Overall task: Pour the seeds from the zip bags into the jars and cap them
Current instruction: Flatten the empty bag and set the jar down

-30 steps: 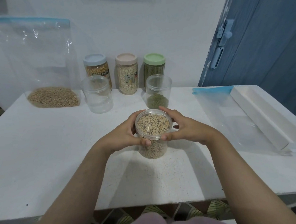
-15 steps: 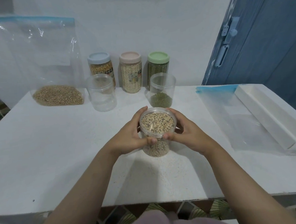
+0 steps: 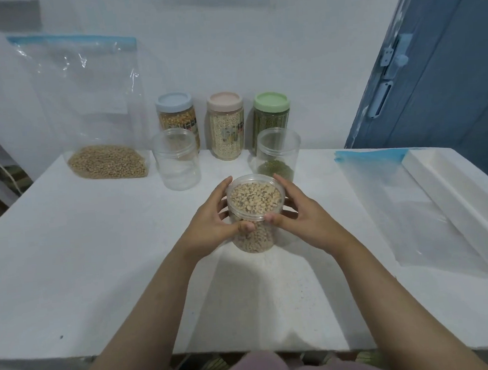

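Note:
A clear jar of pale beans (image 3: 255, 204) with a clear lid stands on the white table (image 3: 97, 253) at centre. My left hand (image 3: 210, 221) and my right hand (image 3: 300, 218) both grip its top, fingers curled round the lid. Behind it stand an empty clear jar (image 3: 176, 159) and a clear jar with some green seeds (image 3: 277, 153), both uncapped. A zip bag with tan seeds (image 3: 100, 131) leans against the wall at back left. An empty zip bag (image 3: 417, 201) lies flat on the right.
Three capped jars line the wall: blue lid (image 3: 177, 118), pink lid (image 3: 226, 125), green lid (image 3: 271, 116). A white tray (image 3: 463, 192) lies at the right edge, partly on the empty bag. A blue door (image 3: 442, 69) is at the right.
Both hands stay on the bean jar's lid, with the fingers shifted slightly round it. The camera has moved a little, so the scene sits lower in view.

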The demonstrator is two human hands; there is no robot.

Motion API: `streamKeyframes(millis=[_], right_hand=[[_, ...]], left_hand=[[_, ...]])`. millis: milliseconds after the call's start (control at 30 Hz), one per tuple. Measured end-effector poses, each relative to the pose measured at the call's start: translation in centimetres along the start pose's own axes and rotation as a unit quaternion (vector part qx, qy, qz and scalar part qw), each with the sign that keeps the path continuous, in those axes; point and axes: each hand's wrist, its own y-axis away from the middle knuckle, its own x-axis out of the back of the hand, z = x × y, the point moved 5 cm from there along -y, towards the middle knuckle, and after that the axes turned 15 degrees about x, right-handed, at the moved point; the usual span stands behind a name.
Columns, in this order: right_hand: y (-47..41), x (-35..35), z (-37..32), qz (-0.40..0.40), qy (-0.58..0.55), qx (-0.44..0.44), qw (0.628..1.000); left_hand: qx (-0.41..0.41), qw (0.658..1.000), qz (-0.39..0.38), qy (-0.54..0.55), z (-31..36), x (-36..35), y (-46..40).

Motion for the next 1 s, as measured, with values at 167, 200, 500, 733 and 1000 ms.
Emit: streamKeyframes(millis=[167, 200, 500, 733, 1000], right_hand=[[-3.0, -1.1, 0.5, 0.017, 0.0, 0.01, 1.0], [-3.7, -1.3, 0.6, 0.021, 0.006, 0.013, 1.0], [-11.5, -2.6, 1.2, 0.065, 0.105, 0.03, 0.992], [-14.1, -3.8, 1.8, 0.112, 0.083, 0.006, 0.99], [-13.4, -4.2, 0.4, 0.2, 0.177, 0.031, 0.963]], left_hand=[[-0.028, 0.998, 0.044, 0.026, -0.2, 1.4, -0.6], [-0.034, 0.997, 0.057, 0.025, 0.0, 1.9, -0.8], [-0.031, 0.985, 0.172, 0.005, 0.8, 5.6, -6.2], [-0.02, 0.985, 0.169, 0.041, 0.9, 6.4, -9.6], [-0.051, 0.978, 0.2, 0.012, 1.7, 7.3, -8.4]])
